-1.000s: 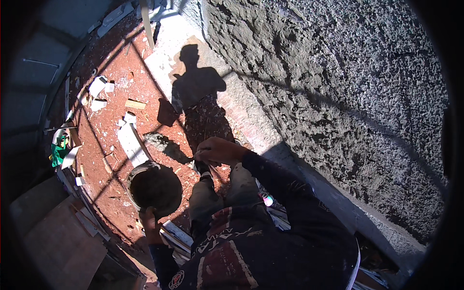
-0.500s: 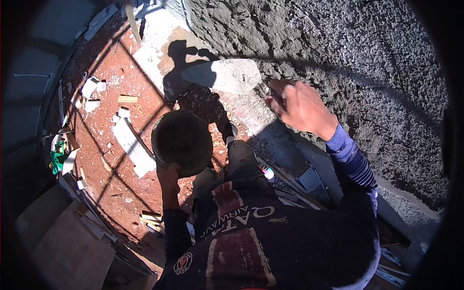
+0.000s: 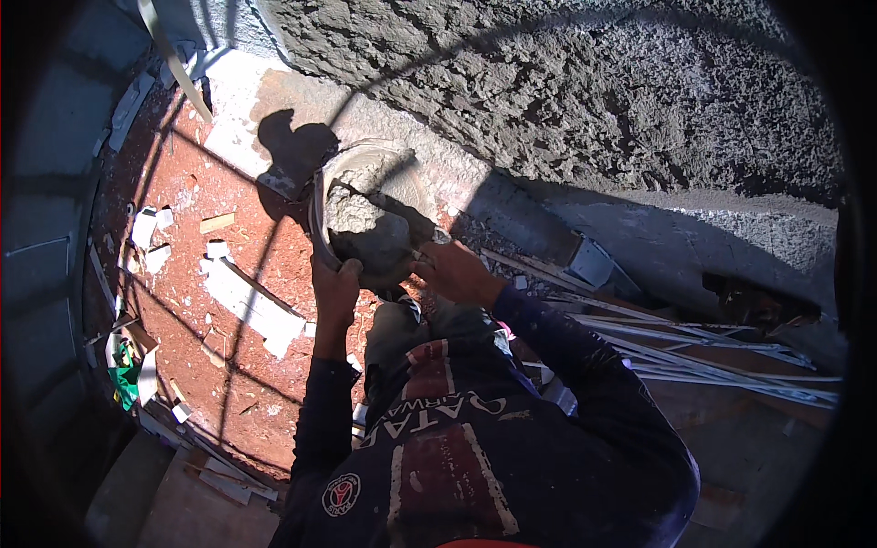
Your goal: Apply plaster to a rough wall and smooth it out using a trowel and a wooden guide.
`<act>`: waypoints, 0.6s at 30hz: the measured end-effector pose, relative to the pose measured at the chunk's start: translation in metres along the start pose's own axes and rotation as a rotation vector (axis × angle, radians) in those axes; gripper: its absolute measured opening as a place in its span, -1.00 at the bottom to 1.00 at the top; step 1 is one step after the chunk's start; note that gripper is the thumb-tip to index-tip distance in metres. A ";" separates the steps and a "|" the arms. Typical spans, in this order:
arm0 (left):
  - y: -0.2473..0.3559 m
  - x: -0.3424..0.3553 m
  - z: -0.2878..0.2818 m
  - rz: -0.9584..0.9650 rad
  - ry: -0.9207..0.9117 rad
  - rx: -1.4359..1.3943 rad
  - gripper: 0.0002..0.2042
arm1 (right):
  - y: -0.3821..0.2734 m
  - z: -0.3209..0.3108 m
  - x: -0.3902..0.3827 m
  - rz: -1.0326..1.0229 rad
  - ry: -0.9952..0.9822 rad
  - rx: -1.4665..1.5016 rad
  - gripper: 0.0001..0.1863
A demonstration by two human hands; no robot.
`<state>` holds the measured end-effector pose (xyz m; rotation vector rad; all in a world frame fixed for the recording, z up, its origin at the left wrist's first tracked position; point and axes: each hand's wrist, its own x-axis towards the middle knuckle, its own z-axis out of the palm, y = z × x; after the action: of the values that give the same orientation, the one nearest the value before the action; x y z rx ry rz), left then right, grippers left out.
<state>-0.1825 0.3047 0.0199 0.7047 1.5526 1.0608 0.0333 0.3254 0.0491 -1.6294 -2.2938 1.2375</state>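
A round bucket (image 3: 317,208) is tilted in front of me, with wet grey mortar (image 3: 349,205) inside. Its near left rim is gripped by my left hand (image 3: 336,290), thumb on the edge. My right hand (image 3: 454,272) is closed around the handle of a trowel (image 3: 393,245) at the bucket's right side. The trowel's blade reaches in over the mortar; shade and mortar hide its exact outline.
A wall with rough grey plaster (image 3: 548,100) rises ahead and to the right. Red soil (image 3: 196,283) lies left, with white scraps (image 3: 251,306) and wood bits. Thin white strips (image 3: 722,352) lie to the right.
My right hand has come down from beside the wall to the bucket, bringing the trowel into it. The bucket has risen slightly and tipped, so the mortar inside now shows in sunlight.
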 end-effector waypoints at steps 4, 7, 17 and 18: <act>0.004 -0.022 0.002 -0.080 -0.053 -0.182 -0.39 | 0.028 0.012 -0.022 0.020 -0.042 0.097 -0.59; -0.028 -0.025 -0.001 -0.099 0.060 -0.198 -0.39 | 0.032 0.014 -0.011 -0.029 -0.059 -0.119 -0.59; -0.097 -0.120 -0.019 -0.315 0.519 -0.180 -0.66 | 0.022 -0.012 0.004 -0.487 -0.450 0.463 -0.66; -0.113 -0.136 -0.024 -0.318 0.543 -0.153 -0.74 | 0.039 -0.021 0.014 -0.518 -0.489 0.452 -0.66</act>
<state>-0.1613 0.1329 -0.0214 0.0494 1.9349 1.1659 0.0667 0.3536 0.0335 -0.5796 -2.2054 1.9478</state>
